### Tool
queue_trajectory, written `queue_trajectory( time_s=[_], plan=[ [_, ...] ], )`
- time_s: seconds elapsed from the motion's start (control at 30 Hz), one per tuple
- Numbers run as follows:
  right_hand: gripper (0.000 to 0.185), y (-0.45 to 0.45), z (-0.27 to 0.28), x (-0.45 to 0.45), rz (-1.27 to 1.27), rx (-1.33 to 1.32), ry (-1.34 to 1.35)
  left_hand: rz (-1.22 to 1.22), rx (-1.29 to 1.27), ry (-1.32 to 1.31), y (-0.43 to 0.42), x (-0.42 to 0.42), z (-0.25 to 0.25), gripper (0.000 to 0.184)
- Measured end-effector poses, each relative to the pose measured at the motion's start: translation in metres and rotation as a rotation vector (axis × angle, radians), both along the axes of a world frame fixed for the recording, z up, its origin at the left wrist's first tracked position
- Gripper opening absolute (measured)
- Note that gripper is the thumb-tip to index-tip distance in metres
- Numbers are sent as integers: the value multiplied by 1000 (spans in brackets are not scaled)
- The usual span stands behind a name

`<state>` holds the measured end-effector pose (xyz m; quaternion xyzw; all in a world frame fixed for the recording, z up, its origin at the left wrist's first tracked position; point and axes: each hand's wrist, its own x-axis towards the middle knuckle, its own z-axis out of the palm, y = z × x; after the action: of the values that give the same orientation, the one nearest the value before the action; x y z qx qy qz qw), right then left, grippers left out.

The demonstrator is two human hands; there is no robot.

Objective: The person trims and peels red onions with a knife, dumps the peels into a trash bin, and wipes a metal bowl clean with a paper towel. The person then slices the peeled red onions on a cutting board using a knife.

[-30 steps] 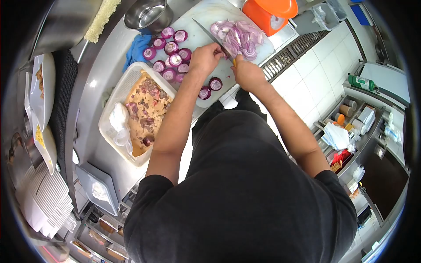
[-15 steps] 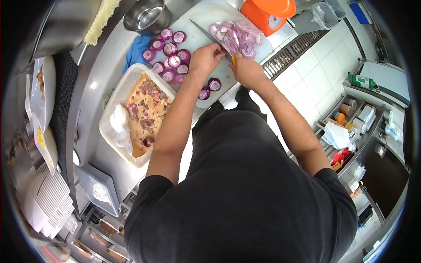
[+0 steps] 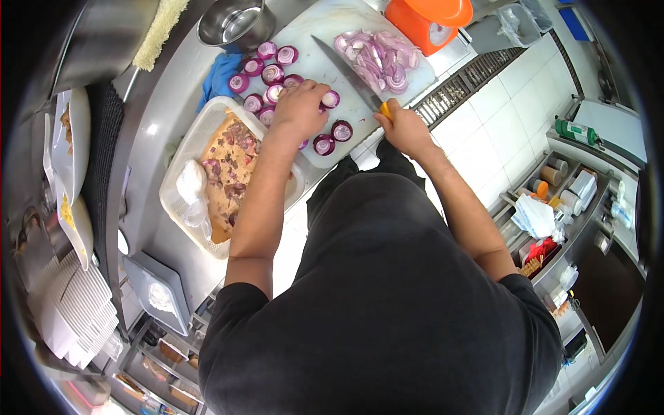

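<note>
My right hand [image 3: 409,131] is closed around the yellow handle of a kitchen knife [image 3: 348,71]. Its long blade lies across the white cutting board [image 3: 294,41], pointing away from me. My left hand [image 3: 301,109] bends over the peeled red onions [image 3: 273,74], its fingers curled at one red onion [image 3: 330,99] on their right side; the hand covers part of the group. Two more red onions [image 3: 324,144] sit apart near the board's front edge. Beyond the blade, a pile of sliced red onion [image 3: 380,59] rests on the board.
A white plastic basket [image 3: 173,162] with onion scraps, orange-brown liquid and a plastic bag stands left of the board. Behind are a steel bowl [image 3: 235,24] and a blue cloth [image 3: 218,81]. An orange scale [image 3: 422,28] borders the board's far right.
My left hand has left the knife area and moved left to the whole onions, where one now shows at its fingers. My right hand has drawn the knife slightly right and toward me.
</note>
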<state>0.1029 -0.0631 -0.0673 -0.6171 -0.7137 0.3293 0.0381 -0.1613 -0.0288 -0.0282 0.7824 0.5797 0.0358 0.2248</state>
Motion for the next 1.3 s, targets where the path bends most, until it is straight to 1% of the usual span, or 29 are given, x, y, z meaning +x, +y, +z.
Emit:
queue_trajectory(
  time_s=[0.13,0.23,0.33,0.43,0.67,0.77,0.93,1.03,1.1,1.2,1.27,1.3],
  plan=[
    [39,6,4,5,0,36,-37,-14,87,138,2,13,-6,45],
    [38,8,13,5,14,70,-68,17,50,64,11,25,-8,43],
    [37,8,33,-5,3,76,-94,90,124,-190,20,35,-41,43],
    [34,6,56,-13,15,77,-129,225,46,-263,20,44,-37,42],
    [29,-4,63,-24,107,20,-215,277,52,-281,14,46,-41,40],
    [26,-5,67,-26,103,-2,-212,279,42,-300,15,44,-41,39],
    [24,4,42,-36,92,-20,-193,301,28,-258,14,48,-34,36],
    [26,15,19,-42,96,-13,-165,288,23,-248,13,48,-37,38],
    [29,25,9,-41,92,-2,-130,262,72,-255,13,48,-41,44],
    [33,27,9,-27,71,-23,-65,235,109,-248,11,57,-48,50],
    [34,34,9,-20,85,-26,-12,208,108,-206,15,61,-41,52],
    [35,34,9,-18,84,-18,-30,188,90,-170,16,62,-38,51]
  ],
)
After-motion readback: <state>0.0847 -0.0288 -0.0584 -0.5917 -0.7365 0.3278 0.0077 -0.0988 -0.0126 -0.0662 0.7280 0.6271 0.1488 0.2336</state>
